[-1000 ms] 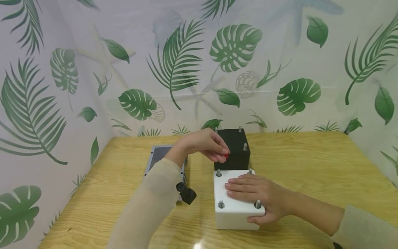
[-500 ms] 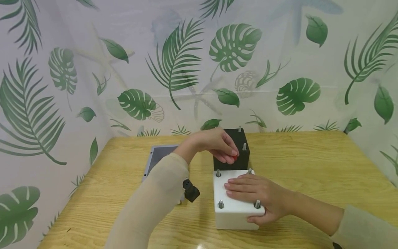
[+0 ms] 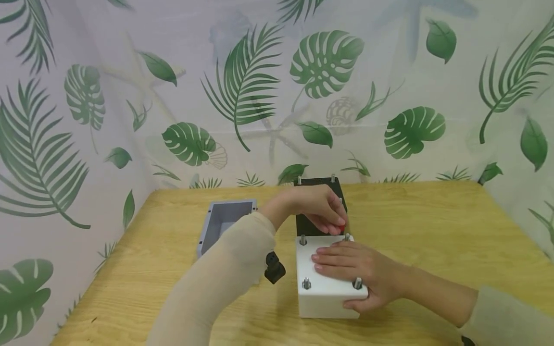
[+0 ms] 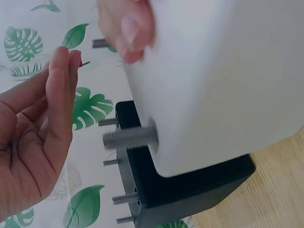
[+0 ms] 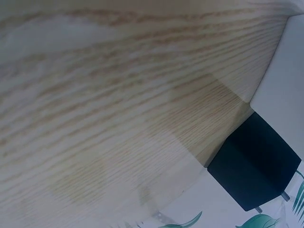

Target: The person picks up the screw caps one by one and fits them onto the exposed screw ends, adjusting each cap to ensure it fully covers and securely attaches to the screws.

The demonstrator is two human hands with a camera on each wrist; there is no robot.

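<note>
My left hand (image 3: 322,209) pinches a small red piece (image 3: 342,228) between thumb and fingertips, close over the far right bolt (image 3: 347,237) of a white block (image 3: 320,307). Only a sliver of the red piece (image 4: 80,62) shows past the fingers in the left wrist view, so I cannot tell its kind. Threaded bolts stick up at the white block's corners. My right hand (image 3: 372,274) rests on this block, its straight fingers across the top and its thumb against the near side.
Directly behind the white block stands a black block (image 3: 305,225) with similar upright bolts, partly hidden by my left hand. A grey bin (image 3: 205,235) sits to the left, half covered by my left forearm. Leaf-patterned cloth (image 3: 259,158) hangs behind the wooden table (image 3: 424,226).
My left hand has moved right and slightly toward me with the red piece, from above the black block to the white block's far right corner. My right hand has stayed in place.
</note>
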